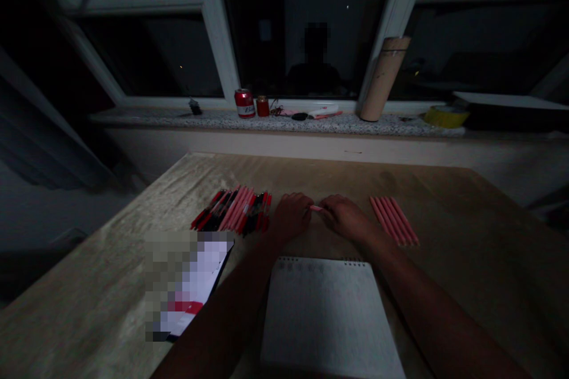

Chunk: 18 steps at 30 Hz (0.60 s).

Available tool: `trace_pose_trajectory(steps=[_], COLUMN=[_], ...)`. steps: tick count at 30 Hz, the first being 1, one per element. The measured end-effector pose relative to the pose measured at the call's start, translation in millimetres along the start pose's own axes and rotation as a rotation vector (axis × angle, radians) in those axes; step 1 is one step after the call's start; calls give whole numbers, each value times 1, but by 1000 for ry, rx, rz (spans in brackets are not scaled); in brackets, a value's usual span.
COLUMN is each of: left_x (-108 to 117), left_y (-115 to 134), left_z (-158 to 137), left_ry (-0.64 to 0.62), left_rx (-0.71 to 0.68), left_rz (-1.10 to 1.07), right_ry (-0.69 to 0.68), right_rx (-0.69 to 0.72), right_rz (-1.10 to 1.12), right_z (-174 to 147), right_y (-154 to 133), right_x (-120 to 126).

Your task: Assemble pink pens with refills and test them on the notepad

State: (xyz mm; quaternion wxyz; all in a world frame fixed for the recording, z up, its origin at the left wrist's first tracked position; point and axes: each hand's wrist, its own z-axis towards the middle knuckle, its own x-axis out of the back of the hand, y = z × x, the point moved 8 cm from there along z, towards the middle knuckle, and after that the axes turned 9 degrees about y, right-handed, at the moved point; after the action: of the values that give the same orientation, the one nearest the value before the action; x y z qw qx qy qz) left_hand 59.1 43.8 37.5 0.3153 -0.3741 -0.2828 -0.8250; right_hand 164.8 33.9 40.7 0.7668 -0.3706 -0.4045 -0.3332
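Note:
Over the middle of the table, my left hand and my right hand face each other with fingers closed. A pink pencil spans the small gap between them, one end in each hand; most of it is hidden by the fingers. Left of my left hand lies a row of pens and pencils, with pink pencils in the middle and red and black pens on either side. Several more pink pencils lie side by side to the right of my right hand.
A spiral notebook lies below my hands, between my forearms. A lit tablet or phone, partly blurred, is at left. The windowsill holds a red can, a small red jar, a tall tube and yellow tape.

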Motion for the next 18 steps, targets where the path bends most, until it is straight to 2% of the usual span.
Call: trace_pose_trajectory(steps=[18], left_x=[9], left_y=[3], left_z=[1], left_ry=[64], left_rx=[-5], left_rz=[-17], right_ry=[92], right_rx=[-40], right_rz=[189], right_z=[0], right_y=[4], right_x=[3])
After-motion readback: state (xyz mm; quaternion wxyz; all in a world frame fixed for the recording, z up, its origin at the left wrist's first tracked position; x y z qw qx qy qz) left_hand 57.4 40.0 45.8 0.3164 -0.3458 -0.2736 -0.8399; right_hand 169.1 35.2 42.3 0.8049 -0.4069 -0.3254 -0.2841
